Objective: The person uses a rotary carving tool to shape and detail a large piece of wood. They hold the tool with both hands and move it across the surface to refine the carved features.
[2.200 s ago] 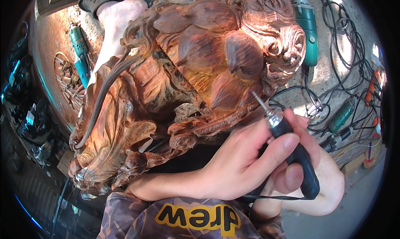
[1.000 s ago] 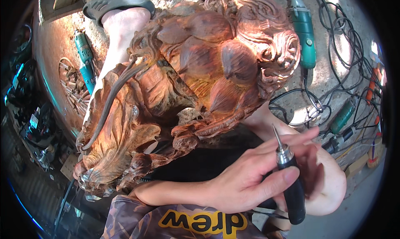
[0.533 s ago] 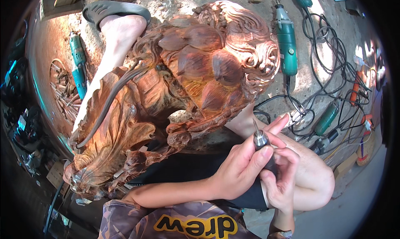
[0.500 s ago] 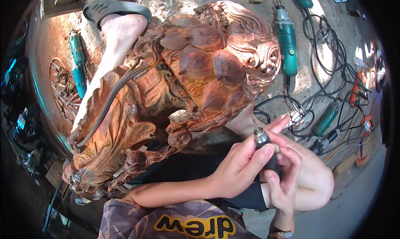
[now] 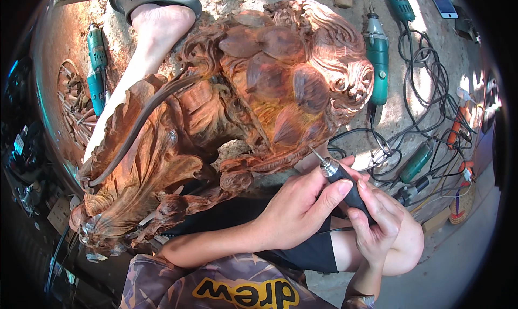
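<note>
A rotary carving handpiece [image 5: 347,186], black with a metal collar and a thin pointed bit, is held between both hands. My left hand [image 5: 302,204] closes around its front part, thumb on the black body. My right hand [image 5: 380,222] grips the rear part, fingers bent along it. The bit points up and left, its tip close to the lower right edge of a large carved wooden sculpture [image 5: 270,82]; whether it touches cannot be made out. Reddish-brown, the sculpture lies across my lap area with rounded, petal-like bulges, swirling ridges and a long curved strand.
Teal power tools [image 5: 377,66] lie on the ground to the right, among tangled black cables [image 5: 426,82]. Another teal tool [image 5: 96,66] is at left, by a round container of bits [image 5: 70,93]. A phone [image 5: 442,1] lies at the far right; my sandalled foot [image 5: 156,15] is beyond the sculpture.
The handpiece has tilted further left, and its bit has come nearer the sculpture's edge. Both hands keep hold of it. The view has shifted slightly.
</note>
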The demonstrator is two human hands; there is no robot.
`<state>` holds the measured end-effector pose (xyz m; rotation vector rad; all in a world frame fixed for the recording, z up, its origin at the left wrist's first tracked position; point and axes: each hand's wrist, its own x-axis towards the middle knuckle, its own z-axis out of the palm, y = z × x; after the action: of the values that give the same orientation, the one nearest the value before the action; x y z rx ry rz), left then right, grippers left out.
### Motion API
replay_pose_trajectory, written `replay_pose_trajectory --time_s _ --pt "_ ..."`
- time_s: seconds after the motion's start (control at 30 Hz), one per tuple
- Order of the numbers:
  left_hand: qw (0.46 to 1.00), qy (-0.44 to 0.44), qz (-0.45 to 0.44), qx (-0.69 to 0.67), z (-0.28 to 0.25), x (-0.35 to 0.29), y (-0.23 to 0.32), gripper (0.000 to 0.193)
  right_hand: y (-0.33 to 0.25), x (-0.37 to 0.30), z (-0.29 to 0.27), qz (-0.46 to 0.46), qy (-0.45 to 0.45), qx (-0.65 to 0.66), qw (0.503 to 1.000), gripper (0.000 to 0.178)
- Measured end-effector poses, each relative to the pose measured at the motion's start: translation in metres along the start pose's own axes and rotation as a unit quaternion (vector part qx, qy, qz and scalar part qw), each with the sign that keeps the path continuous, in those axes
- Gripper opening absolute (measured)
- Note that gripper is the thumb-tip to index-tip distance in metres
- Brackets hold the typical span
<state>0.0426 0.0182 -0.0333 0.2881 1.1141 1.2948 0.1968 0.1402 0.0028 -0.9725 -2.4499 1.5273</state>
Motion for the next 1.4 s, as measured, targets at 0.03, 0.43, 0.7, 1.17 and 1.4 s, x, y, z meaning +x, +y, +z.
replay_pose_trajectory --time_s 0.03,0.43,0.7,1.17,1.4 --pt "1.0 0.004 -0.002 -0.001 0.0 0.0 0.0 0.034 0.001 0.001 0.001 -0.001 0.002 0.004 1.0 0.051" --pt "0.999 0.016 -0.033 0.023 0.001 0.004 0.002 0.034 0.0 0.0 0.002 0.031 0.022 0.003 0.999 0.05" --pt "0.999 0.027 -0.015 0.02 0.0 0.003 0.001 0.033 0.003 0.001 0.003 0.019 0.002 0.009 1.0 0.049" --pt "0.994 0.079 0.029 0.068 0.006 0.007 -0.003 0.036 0.003 0.003 0.002 0.04 -0.004 0.014 0.999 0.049" --pt "0.996 0.066 0.035 0.05 0.007 0.007 -0.006 0.036 0.005 0.004 0.002 0.016 0.002 0.027 1.0 0.047"
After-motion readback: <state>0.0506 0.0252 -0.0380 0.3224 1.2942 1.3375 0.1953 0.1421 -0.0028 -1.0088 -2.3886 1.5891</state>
